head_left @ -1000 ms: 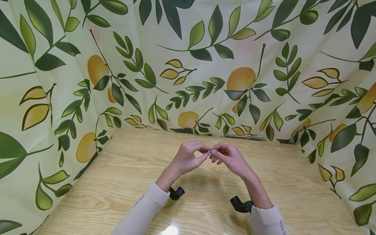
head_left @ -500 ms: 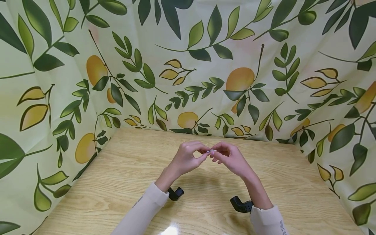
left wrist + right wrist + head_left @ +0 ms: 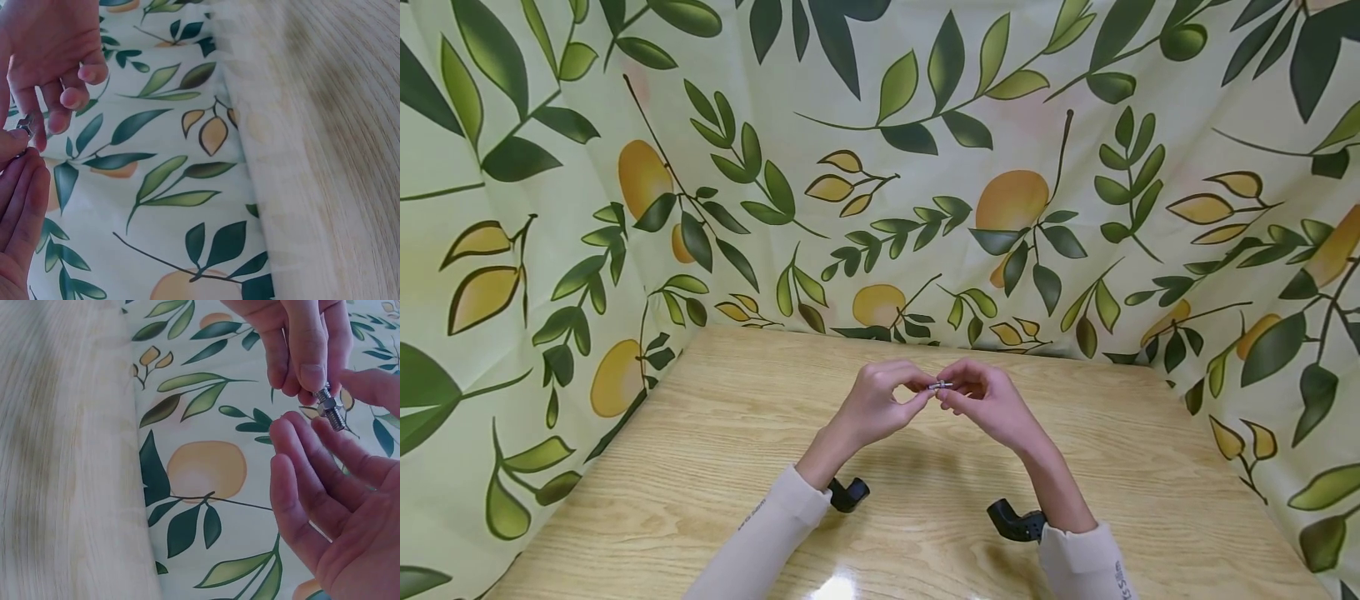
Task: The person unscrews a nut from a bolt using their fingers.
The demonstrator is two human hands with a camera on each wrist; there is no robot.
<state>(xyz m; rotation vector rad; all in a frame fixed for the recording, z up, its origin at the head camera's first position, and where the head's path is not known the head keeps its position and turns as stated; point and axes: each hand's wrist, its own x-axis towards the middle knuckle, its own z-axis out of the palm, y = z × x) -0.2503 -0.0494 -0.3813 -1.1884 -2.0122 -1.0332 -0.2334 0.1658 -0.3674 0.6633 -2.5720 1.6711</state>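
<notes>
Watching the head view, you see your right hand point(image 3: 988, 400) has shifted its thumb lower, baring more of the bolt point(image 3: 941, 385) held above the desk point(image 3: 737, 433); your left hand point(image 3: 874, 407) pinches one end. In the left wrist view, your right fingers hang spread beside it. In the right wrist view, they stand loose around the nut point(image 3: 327, 407), so your left hand seems to carry it alone

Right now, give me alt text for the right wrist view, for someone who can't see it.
The left hand pinches a threaded metal shaft bearing a hex nut; the right hand, palm showing, is close beside it. Behind them is leafy patterned cloth, with wood-grain tabletop along the picture's left.
</notes>
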